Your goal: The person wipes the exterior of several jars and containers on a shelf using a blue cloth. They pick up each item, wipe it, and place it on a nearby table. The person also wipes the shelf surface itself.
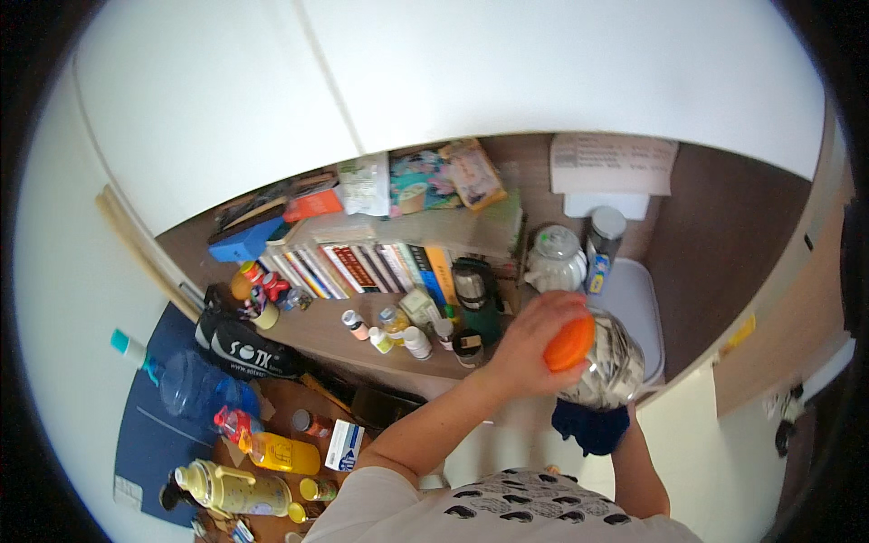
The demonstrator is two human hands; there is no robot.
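Observation:
My left hand (540,343) grips the orange lid (569,344) of a clear jar (611,363), its fingers spread around the rim. Pale, strip-like pieces fill the jar, which is tilted in the air at the shelf's front edge. Below it hangs a dark blue cloth (592,429), bunched against the jar. My right hand (632,412) is at the jar's far side with the cloth; its fingers are mostly hidden. Just behind the jar is a pale grey tray (650,312) on the shelf. Near it stand a glass teapot (557,261) and a grey-lidded bottle (604,234).
A row of books (366,271) stands on the shelf, with several pill bottles (416,343), a dark green flask (479,312) and a black cup (468,349) before it. White cabinet doors (475,68) overhang above. Lower left, a brown table (271,397) bears a yellow thermos (237,489) and bottles.

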